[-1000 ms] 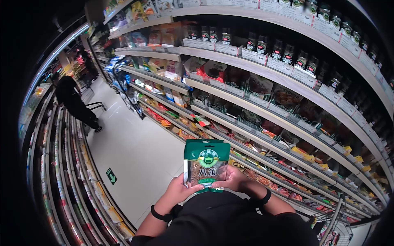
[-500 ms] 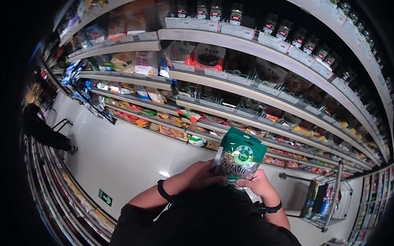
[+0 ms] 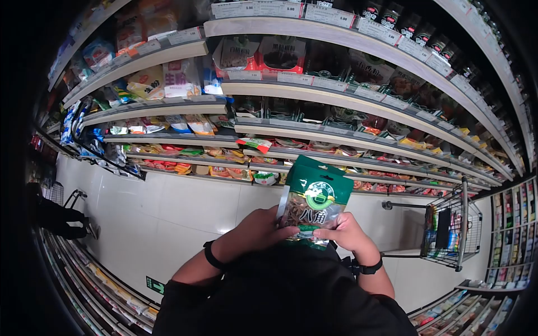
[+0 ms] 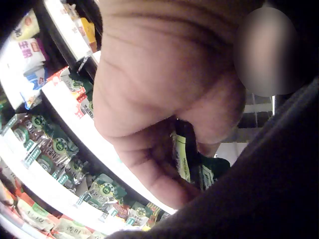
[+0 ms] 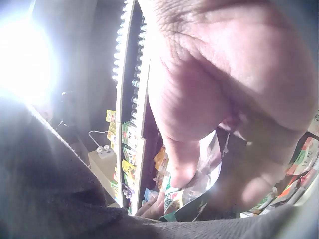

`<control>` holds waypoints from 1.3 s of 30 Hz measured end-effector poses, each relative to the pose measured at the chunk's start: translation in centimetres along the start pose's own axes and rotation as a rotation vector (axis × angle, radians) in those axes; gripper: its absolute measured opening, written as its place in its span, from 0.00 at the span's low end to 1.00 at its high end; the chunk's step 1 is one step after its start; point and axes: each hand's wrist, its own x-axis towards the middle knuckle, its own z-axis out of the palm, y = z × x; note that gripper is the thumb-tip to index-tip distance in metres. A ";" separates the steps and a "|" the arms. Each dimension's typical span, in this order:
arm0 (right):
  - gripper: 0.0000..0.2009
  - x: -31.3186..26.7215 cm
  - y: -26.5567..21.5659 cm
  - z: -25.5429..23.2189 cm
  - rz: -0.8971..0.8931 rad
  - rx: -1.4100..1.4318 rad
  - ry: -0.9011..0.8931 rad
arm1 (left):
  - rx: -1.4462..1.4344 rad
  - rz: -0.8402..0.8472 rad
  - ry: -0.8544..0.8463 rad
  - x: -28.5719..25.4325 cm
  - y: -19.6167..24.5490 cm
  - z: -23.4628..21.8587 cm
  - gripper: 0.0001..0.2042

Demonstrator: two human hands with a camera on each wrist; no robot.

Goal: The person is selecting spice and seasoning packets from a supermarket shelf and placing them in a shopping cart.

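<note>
In the head view, a green-topped packet of star anise (image 3: 314, 204) with a clear window is held in front of my dark shirt, tilted slightly. A second green top (image 3: 307, 164) shows just behind it. My left hand (image 3: 264, 228) grips the packet's lower left side, thumb across the front. On the lower right, my right hand (image 3: 353, 232) pinches it, thumb on the front and fingers behind. In the left wrist view, the left hand (image 4: 159, 94) curls round the packet's dark green edge. The right wrist view shows the right hand (image 5: 224, 74) at the clear, shiny side.
Ahead, curved shelves (image 3: 336, 98) carry spice packets, small jars (image 3: 412, 25) and starch bags (image 3: 182, 78). A shopping cart (image 3: 448, 229) with goods stands on the right. Far left, a person in dark clothes (image 3: 59, 218) is beside another cart (image 3: 73, 196). Lower shelving (image 3: 101, 285) lines the near left.
The head view has swung right and now faces the shelves, bringing the right-hand cart into sight. The packet has tilted and sits further right in view. Both hands keep hold of it.
</note>
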 end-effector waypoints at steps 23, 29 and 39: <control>0.10 4.4 0.3 5.0 -0.072 0.141 -0.218 | -0.213 0.002 0.214 -5.4 -4.0 -2.3 0.21; 0.12 1.8 0.2 4.7 0.016 0.200 -0.108 | -0.287 0.037 0.100 -4.0 -4.3 -1.6 0.23; 0.12 -4.0 2.0 3.4 0.033 0.328 0.123 | -0.141 0.076 -0.087 -1.3 -1.1 0.6 0.19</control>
